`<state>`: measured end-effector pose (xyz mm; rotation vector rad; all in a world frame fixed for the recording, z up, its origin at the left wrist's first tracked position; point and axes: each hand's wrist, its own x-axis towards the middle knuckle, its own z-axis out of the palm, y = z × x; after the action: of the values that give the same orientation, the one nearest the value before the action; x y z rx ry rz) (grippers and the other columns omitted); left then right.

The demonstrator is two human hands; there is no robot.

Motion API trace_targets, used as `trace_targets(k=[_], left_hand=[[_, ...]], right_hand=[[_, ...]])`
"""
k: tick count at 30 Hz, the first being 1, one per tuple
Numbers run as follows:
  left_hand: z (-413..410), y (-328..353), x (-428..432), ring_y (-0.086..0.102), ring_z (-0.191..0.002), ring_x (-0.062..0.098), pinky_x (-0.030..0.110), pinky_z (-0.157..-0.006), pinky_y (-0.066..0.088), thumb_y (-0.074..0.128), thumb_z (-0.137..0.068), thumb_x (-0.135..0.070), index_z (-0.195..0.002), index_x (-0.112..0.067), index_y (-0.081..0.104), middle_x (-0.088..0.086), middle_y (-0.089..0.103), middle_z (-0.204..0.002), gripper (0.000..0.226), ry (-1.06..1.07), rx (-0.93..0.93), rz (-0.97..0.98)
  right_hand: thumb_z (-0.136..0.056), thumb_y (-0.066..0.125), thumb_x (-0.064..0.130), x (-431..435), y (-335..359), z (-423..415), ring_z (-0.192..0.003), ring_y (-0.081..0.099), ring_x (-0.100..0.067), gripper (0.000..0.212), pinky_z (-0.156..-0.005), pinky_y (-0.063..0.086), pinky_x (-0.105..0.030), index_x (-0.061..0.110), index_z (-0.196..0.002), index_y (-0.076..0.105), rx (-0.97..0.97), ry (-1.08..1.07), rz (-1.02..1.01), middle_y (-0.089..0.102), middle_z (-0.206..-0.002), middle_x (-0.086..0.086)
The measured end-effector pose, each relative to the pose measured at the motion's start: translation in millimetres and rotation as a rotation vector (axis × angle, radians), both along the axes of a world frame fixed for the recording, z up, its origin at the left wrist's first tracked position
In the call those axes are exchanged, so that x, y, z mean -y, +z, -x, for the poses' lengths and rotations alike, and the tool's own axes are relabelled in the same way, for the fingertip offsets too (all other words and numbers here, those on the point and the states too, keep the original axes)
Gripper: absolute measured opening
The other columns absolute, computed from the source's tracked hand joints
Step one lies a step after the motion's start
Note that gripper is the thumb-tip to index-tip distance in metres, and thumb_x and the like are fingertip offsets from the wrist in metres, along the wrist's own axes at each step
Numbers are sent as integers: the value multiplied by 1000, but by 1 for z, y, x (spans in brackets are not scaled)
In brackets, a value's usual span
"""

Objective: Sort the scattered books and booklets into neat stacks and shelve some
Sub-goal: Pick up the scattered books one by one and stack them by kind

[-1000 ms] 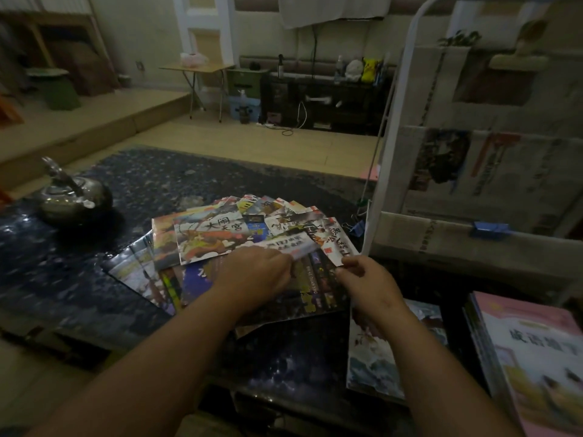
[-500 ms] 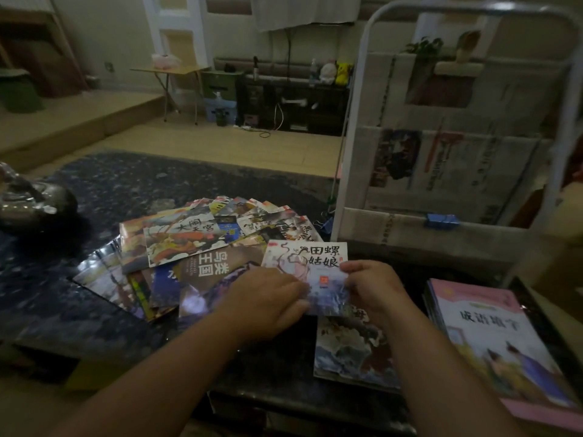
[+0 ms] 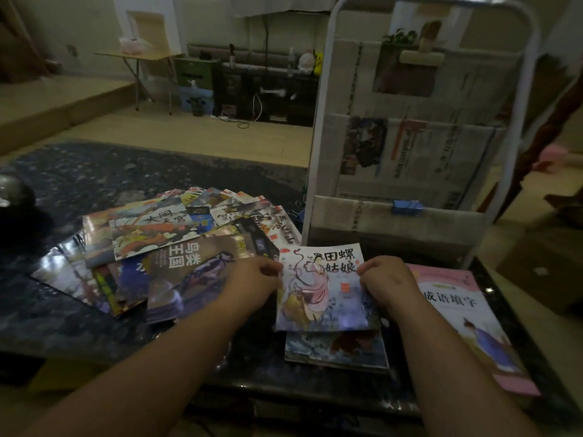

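Together, curled hands [image 3: 252, 283] [image 3: 389, 283] pinch booklet [image 3: 321, 298].

I note dark speckled tabletop [image 3: 94, 171]; rounded metal vessel [image 3: 12, 193] at its left edge, mostly cut off. Far wall: folding table [image 3: 138, 55], pink bag [image 3: 132, 44] on top, green box [image 3: 195, 70] beside, dark low cabinet [image 3: 265, 93], yellow plush [image 3: 318, 63] on top. Cardboard box [image 3: 542, 269] on floor, right.

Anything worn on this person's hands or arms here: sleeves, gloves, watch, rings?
Nothing that shows. Left hand and right hand are ungloved; both forearms are bare to the frame edge, with no sleeve, watch or bracelet. Rings: too dim to tell.
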<state>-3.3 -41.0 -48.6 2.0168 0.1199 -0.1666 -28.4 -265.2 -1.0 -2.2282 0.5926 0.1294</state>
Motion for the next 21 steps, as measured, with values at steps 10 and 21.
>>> trace_targets(k=[10,21], left_hand=[[7,-9,14,63,-94,11,29,-87,53,74,-81,-11,-112,-18,70,-1,69,-106,32,-136,39,-211],[13,-12,21,61,-96,12,22,-83,50,69,-84,-12,-113,-21,69,-1,67,-112,31,-239,119,-377]], right_hand=[[-89,59,9,6,-20,-6,-88,61,-25,18,-68,50,-31,2,-103,68,-343,238,361,66,-104,-14],[-89,62,15,2,-22,-4,-92,59,-25,28,-80,51,-32,5,-114,65,-469,264,441,63,-108,-11]])
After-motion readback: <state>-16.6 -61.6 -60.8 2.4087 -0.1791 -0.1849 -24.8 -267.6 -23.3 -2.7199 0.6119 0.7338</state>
